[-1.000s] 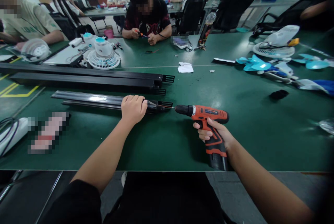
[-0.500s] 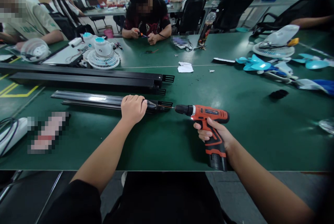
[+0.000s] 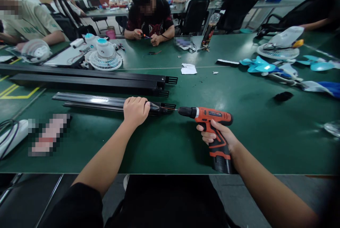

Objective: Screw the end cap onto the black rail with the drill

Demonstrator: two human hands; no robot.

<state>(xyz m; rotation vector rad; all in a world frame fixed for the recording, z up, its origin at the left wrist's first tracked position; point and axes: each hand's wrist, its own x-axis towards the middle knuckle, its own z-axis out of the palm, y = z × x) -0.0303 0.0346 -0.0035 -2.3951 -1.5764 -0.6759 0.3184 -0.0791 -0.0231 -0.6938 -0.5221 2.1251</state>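
Note:
My left hand (image 3: 136, 111) is wrapped over a long black bar (image 3: 92, 99) with a glossy top, near its right end. A slotted black end piece (image 3: 169, 107) sticks out at that end. In my right hand (image 3: 216, 134) is an orange and black cordless drill (image 3: 214, 114), gripped by its handle and lying level. Its thin bit points left and meets the bar's end; whether it sits inside a screw is too small to tell. The fingers under my left palm are hidden.
Two more long black bars (image 3: 87, 82) lie behind. White fan parts (image 3: 105, 56) stand at the back left, blue fan blades (image 3: 257, 65) at the right. A bottle (image 3: 209, 31) is upright at the far side. Across the table a person (image 3: 150, 18) holds a small tool.
Almost nothing differs. The drill has shifted very slightly, while my left hand and the bar stay in place.

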